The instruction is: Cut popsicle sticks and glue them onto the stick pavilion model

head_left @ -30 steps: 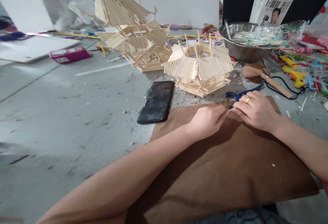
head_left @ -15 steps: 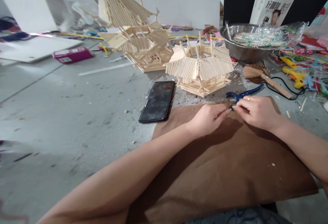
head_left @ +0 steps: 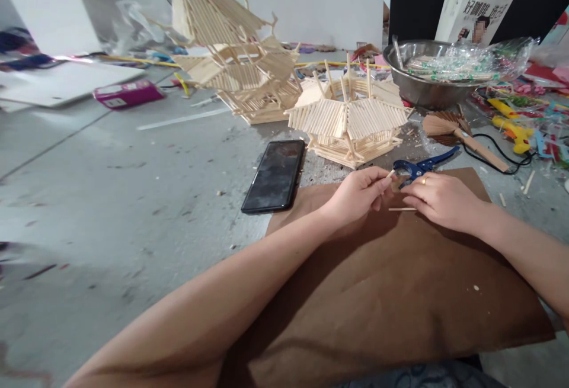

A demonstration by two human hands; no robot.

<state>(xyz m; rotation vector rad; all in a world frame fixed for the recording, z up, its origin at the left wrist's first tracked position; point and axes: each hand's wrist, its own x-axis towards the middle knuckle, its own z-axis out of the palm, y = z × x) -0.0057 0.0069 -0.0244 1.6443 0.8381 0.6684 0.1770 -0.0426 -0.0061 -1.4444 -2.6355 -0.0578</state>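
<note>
My left hand (head_left: pixel 361 194) pinches a short pale wooden stick (head_left: pixel 391 174) between thumb and fingers, its end pointing up and right. Facing it, my right hand (head_left: pixel 447 199) is closed low over the brown paper (head_left: pixel 377 293), with another thin wooden stick (head_left: pixel 401 209) sticking out to the left beneath its fingers. Palm and grip of the right hand are mostly hidden. Just beyond the fingers lie blue-handled pliers (head_left: pixel 420 168). Behind the hands stands a low polygonal stick model (head_left: pixel 347 118) with a sloped roof and upright posts.
A black phone (head_left: pixel 274 176) lies left of the paper. Farther back stands a taller stick pagoda (head_left: pixel 240 74). At the right are a steel bowl (head_left: pixel 427 90) of wrapped sticks, a brown fan-shaped item (head_left: pixel 466 139) and a yellow glue gun (head_left: pixel 513 132). A purple pack (head_left: pixel 128 94) sits far left.
My hands have moved apart from where they met. A short stick now shows in the left hand's pinch, and a thin stick has come into view under the right fingers.
</note>
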